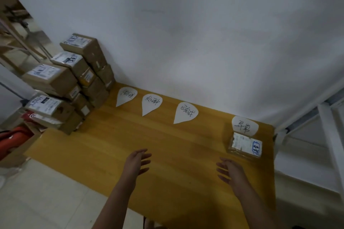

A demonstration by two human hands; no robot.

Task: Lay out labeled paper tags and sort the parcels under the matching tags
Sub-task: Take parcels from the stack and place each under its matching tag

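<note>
Hovering over the table (167,141), both hands come up empty in the head view. The left hand (136,161) has its fingers loosely spread and the right hand (229,170) matches it. The palms are turned in toward each other, gripping nothing.

Along the table's far edge, against the wall (186,33), four paper tags (151,104) lie in a row, each with handwriting on it. The last tag (244,125), nearest the table's right end, has one flat parcel (245,145) lying on its near side. Whether the two touch or overlap, I cannot tell. The other three tags have only wood in front of them. At the table's left end stands the stack of boxes (74,83), brown cartons with printed labels piled against the wall.

Reading the play: the tags look laid out, and sorting has barely begun, with one parcel placed and a whole pile to go. The next move calls for a reach to the table's left end. That means lifting a box off the top rather than tugging one from the middle, reading its label, and setting it before the matching tag. The left hand looks nearer for that.
</note>
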